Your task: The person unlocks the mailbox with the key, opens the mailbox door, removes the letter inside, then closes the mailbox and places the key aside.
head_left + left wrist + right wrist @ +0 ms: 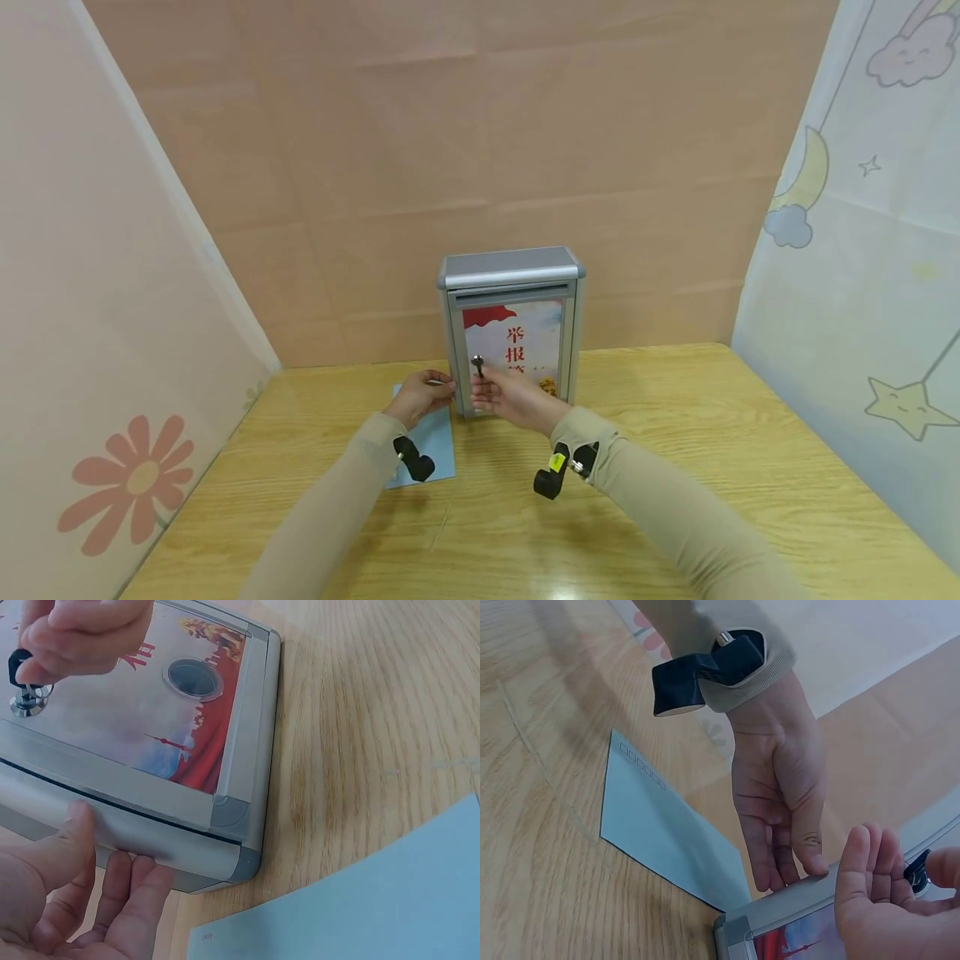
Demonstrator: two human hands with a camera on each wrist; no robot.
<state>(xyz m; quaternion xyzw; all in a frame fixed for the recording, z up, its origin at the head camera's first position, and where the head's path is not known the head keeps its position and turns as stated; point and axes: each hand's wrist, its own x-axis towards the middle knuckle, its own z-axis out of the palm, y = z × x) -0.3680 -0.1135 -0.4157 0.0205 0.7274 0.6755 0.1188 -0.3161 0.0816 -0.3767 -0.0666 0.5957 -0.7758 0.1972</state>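
Observation:
A silver-grey metal report box [513,265] stands upright at the back of the table, with a slot near its top and a printed poster with red lettering on its front door. In the left wrist view, a black-headed key [18,666] sits in the round chrome lock [28,705] on the door. My right hand [519,400] pinches the key's head between thumb and finger, its other fingers bent in front of the poster. My left hand [420,400] rests its thumb and fingertips against the box's left side edge, by the lock side.
On the wooden table [645,508] lies a light blue envelope [442,442], flat beneath my left forearm and close to the box, with a row of small printed squares on it. A tan backdrop [390,167] rises behind, and pale printed panels flank both sides.

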